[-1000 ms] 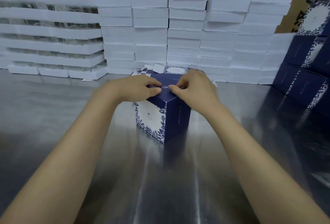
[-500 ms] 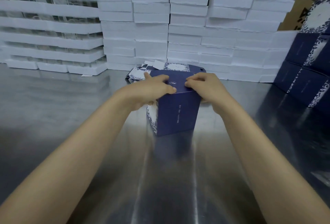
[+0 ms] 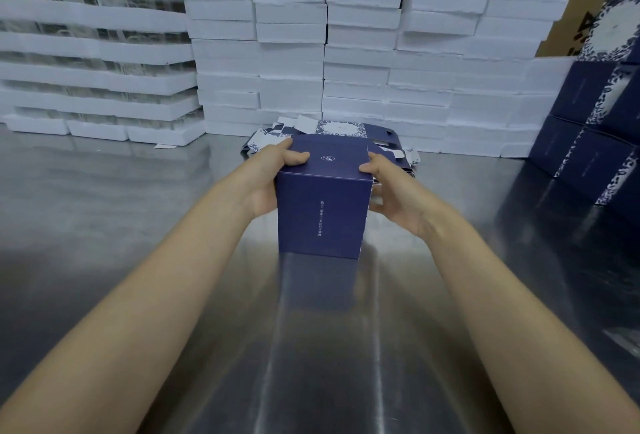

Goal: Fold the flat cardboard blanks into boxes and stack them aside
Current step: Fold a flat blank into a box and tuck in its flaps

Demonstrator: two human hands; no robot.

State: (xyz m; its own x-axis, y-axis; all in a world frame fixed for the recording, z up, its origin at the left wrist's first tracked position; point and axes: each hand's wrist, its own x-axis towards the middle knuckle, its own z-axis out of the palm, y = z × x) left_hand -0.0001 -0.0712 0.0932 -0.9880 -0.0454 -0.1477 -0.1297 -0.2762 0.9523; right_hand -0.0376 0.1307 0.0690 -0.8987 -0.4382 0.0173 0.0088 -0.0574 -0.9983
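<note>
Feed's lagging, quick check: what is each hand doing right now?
Left hand: grips the blue box at its left side, thumb on top.
Right hand: grips the same box at its right side, thumb on top.

Left hand, right hand bare; left forearm, right forearm bare to frame edge.

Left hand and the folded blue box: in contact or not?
Touching. The head view shows the left hand pressed against the blue box's left side, with fingers curled over its top edge; no gap is visible.
</note>
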